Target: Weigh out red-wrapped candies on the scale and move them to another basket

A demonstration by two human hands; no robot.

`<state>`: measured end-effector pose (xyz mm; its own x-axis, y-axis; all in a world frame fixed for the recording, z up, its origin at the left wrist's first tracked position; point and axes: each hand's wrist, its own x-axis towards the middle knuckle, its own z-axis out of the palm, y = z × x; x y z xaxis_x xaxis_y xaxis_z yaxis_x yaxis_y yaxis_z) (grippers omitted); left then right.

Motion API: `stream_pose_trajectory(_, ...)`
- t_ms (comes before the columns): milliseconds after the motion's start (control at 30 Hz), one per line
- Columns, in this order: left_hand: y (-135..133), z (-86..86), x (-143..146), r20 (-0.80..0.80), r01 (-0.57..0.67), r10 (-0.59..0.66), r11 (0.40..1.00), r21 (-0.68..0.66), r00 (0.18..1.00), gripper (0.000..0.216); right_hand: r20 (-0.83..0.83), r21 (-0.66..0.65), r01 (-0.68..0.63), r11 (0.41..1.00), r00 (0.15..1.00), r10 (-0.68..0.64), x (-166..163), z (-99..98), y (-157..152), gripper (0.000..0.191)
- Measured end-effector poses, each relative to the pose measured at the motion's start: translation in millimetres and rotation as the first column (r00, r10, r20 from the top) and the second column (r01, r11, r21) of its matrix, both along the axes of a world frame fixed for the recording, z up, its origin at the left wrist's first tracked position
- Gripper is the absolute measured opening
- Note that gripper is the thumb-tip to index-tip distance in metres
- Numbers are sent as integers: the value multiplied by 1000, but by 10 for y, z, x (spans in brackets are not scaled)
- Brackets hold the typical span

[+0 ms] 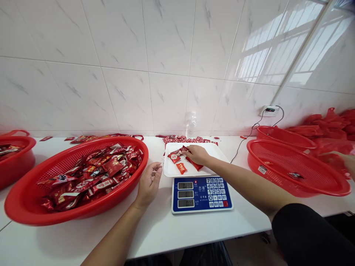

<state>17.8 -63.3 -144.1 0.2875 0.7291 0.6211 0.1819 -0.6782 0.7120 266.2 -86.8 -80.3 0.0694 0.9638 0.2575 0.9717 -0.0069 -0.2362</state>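
Note:
A white tray (169,168) tops a blue-fronted digital scale (203,195). On it lie several red wrapped candies, among them a small orange-red candy (181,168) near the front and a red candy with a pale round label (174,157) at the left. My right hand (196,154) reaches onto the tray from the right, its fingers closed on a dark red wrapped candy (183,149); the palm side is hidden. Between the scale and a red oval basket (142,162) of wrapped candies hovers my left hand (149,183), loosely curled, fingers apart, holding nothing.
Behind the scale are red patterned packets (180,139) and a clear plastic bottle (192,125). Another red basket (24,162) stands far left. At right sit a red basket (299,166) with few candies, red bags (327,123), a black cord (241,151) and another person's hand (345,162).

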Motion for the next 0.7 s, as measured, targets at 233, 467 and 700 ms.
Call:
stream_pose_trajectory(233, -14, 24, -3, -13, 3, -3, 1000, -13, 1000, 32, -104, 26, 133, 991, 986, -129, 99, 20, 53, 51)
stream_pose_trajectory(467, -26, 35, -3, -10, 7, -7, 999, -40, 1000, 32, -177, 20, 71, 997, 982, -66, 42, 39, 111, 41)
stream_pose_trajectory(700, -24, 14, -2, 3, 19, -19, 999, -42, 1000, 31, -203, 50, -16, 999, 979, 26, -63, 67, 147, 26)
